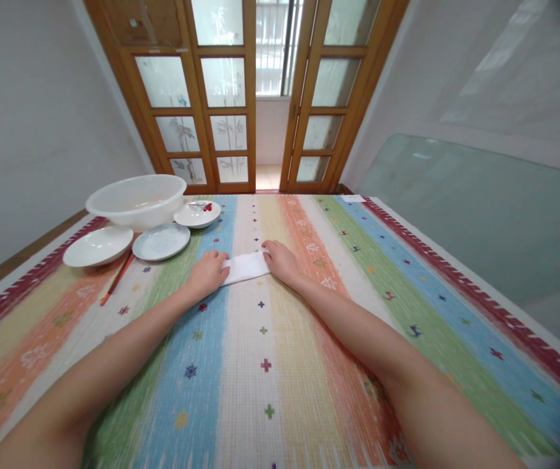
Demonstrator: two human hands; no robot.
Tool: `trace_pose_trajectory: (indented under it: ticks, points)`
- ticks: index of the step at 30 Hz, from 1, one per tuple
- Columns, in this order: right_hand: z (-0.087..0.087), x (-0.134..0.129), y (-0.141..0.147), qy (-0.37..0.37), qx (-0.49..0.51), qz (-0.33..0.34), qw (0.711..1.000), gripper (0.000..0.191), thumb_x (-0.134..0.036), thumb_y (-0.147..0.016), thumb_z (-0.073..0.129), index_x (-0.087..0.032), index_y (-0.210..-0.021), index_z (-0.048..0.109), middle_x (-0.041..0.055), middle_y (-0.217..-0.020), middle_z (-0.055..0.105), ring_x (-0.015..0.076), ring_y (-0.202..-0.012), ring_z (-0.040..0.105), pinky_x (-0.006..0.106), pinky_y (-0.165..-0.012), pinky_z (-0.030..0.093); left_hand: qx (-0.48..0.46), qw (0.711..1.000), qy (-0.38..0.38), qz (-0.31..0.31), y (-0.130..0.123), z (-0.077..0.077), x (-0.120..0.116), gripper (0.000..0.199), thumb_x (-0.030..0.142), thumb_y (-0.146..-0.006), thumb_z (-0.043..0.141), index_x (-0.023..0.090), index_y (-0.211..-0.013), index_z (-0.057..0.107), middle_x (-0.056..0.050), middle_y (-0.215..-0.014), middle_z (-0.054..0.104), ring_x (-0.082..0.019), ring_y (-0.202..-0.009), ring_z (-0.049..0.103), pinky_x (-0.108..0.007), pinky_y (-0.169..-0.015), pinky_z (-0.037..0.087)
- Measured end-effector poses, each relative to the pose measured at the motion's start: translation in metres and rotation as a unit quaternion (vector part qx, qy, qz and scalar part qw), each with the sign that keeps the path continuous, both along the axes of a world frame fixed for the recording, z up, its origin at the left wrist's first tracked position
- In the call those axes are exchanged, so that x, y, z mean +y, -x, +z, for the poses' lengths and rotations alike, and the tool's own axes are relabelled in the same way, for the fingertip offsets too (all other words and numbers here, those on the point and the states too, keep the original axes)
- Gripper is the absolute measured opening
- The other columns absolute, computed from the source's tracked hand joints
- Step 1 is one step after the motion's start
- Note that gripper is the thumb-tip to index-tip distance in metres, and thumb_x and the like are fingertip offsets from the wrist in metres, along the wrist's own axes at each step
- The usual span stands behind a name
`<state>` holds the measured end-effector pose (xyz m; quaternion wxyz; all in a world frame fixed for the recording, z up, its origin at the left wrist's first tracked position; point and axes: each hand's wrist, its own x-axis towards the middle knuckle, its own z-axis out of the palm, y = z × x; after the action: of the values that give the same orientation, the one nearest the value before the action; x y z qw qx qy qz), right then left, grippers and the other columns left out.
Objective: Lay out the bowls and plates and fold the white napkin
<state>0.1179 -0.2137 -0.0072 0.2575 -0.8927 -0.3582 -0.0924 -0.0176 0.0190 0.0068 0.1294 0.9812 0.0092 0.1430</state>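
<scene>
A white folded cloth [247, 268] forms a narrow flat strip at the middle of the table. Its left end is in my left hand [208, 272], with the fingers curled along the edge. My right hand [280, 260] has its fingers closed over the other end. Between the two hands the strip looks straight and fairly smooth. Both forearms reach forward over the striped tablecloth [245, 391]. The cloth seems to lie on or just above the table; I cannot tell which.
To the left stand a large white plastic basin [157, 212], a white plate [97, 247], a pale bluish plate [161, 242] and a plate with a red flower [198, 215]. A thin red brush-like stick [115, 280] lies near them. Wood-framed glass doors [226, 117] stand beyond the table.
</scene>
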Motion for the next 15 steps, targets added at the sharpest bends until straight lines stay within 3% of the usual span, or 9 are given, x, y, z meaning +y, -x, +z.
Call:
trace_pose_trajectory:
  ticks: [5,11,15]
  points:
    - [0.013,-0.004,0.010,-0.007,-0.081,0.020,0.997,0.021,-0.018,-0.098,0.051,-0.019,-0.111,0.068,0.0143,-0.111,0.060,0.0281,-0.105,0.053,0.039,-0.090,0.044,-0.026,0.999,-0.014,-0.020,-0.018,0.002,-0.011,0.031,0.036,-0.096,0.053,0.017,-0.116,0.067,-0.015,-0.115,0.063,-0.031,-0.107,0.057,-0.043,-0.095,0.044]
    - [0.014,-0.012,0.022,0.024,-0.061,0.236,0.969,0.015,-0.025,-0.099,0.055,-0.022,-0.105,0.068,0.0091,-0.105,0.062,0.0238,-0.098,0.055,0.036,-0.089,0.044,0.038,0.999,0.000,-0.011,-0.045,-0.002,-0.017,0.022,0.038,-0.087,0.064,0.019,-0.099,0.069,-0.012,-0.101,0.065,-0.030,-0.100,0.059,-0.040,-0.090,0.044]
    - [0.011,-0.015,0.020,0.015,-0.031,0.278,0.960,0.022,-0.033,-0.093,0.065,-0.022,-0.112,0.066,0.0094,-0.112,0.062,0.0250,-0.104,0.056,0.037,-0.093,0.046,0.093,0.994,0.057,-0.031,-0.051,0.005,-0.017,0.010,0.030,-0.081,0.066,0.020,-0.082,0.064,-0.011,-0.092,0.065,-0.029,-0.092,0.059,-0.039,-0.084,0.043]
